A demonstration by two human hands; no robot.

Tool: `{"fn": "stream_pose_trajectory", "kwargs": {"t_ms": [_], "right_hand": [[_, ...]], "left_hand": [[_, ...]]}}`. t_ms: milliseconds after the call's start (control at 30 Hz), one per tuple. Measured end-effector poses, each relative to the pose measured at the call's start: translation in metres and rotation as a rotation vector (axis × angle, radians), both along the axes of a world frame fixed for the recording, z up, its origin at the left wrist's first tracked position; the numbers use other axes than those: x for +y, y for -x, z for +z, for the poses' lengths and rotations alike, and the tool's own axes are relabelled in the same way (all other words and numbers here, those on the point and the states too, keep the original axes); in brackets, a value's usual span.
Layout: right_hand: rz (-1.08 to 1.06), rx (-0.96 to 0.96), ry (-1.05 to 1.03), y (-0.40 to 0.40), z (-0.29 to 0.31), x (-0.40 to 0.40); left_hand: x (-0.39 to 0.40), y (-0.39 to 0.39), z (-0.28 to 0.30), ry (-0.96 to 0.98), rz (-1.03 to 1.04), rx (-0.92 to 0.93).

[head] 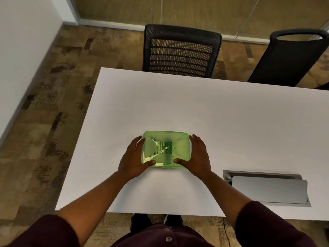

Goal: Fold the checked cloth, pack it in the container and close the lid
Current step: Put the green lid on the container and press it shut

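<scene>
Green translucent container [166, 149] with its lid [179, 145] on, resting on the white table [213, 118] near the front edge, long axis running left to right. The checked cloth [154, 147] shows faintly through the lid, inside. The left hand [132, 161] cups the left side, fingers spread along the wall, thumb on the near rim. The right hand [198, 157] mirrors it on the right side, thumb likewise on the near rim.
</scene>
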State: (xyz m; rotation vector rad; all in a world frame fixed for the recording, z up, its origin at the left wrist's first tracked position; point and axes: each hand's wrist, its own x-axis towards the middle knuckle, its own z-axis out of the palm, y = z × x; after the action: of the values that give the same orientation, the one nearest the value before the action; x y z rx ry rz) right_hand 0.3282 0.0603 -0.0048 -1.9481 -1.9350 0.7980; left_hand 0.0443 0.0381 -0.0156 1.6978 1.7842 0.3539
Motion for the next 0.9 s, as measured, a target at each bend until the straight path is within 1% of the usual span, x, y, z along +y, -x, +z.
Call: {"fn": "stream_pose_trajectory", "kwargs": {"t_ms": [133,267,333,400,500,700,900], "right_hand": [[0.337,-0.211,0.066,0.016,0.011,0.030],[0.482,-0.327,0.126,0.024,0.012,0.044],[0.527,-0.371,0.123,0.029,0.013,0.048],[0.581,-0.412,0.102,0.034,0.015,0.050],[0.655,-0.451,0.099,0.042,0.018,0.052],[0.692,-0.521,0.117,0.053,0.023,0.053],[0.728,-0.658,0.125,0.070,0.027,0.050]], "left_hand": [[0.035,-0.006,0.007,0.006,-0.330,0.122],[0.058,-0.015,0.012,0.028,-0.546,0.286],[0.063,-0.021,0.013,0.049,-0.612,0.346],[0.064,-0.025,0.015,0.060,-0.610,0.357],[0.062,-0.030,0.019,0.055,-0.554,0.343],[0.061,-0.040,0.030,0.078,-0.489,0.384],[0.065,-0.052,0.035,0.082,-0.505,0.498]]}}
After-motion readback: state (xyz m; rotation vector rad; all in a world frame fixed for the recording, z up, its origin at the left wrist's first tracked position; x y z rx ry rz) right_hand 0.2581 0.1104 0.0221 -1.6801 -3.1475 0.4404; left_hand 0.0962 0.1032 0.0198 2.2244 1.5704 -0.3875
